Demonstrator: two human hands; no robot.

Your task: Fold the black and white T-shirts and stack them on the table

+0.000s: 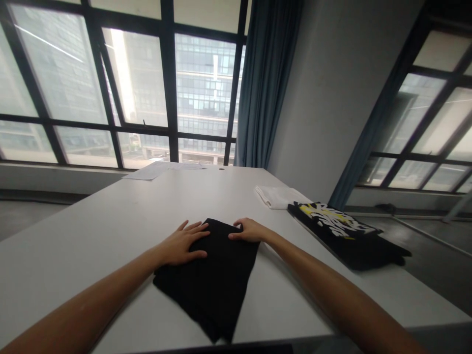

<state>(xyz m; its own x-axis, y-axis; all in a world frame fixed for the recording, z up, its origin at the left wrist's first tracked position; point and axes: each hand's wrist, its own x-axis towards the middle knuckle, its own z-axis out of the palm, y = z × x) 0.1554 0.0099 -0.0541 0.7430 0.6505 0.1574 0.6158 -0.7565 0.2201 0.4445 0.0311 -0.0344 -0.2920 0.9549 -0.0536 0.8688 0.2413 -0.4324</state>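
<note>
A folded black cloth (217, 275) lies on the white table in front of me, its narrow end toward the near edge. My left hand (182, 243) rests flat on the cloth's upper left part, fingers spread. At the cloth's upper right corner, my right hand (248, 230) has its thumb on top of the fabric and its fingers curled at the far edge, pinching it.
On the white table (177, 196), a folded white cloth (278, 196) lies at the right, beside black garments with a white and yellow print (332, 221). Paper sheets (147, 170) lie at the far left. Windows and a blue curtain (263, 83) stand behind.
</note>
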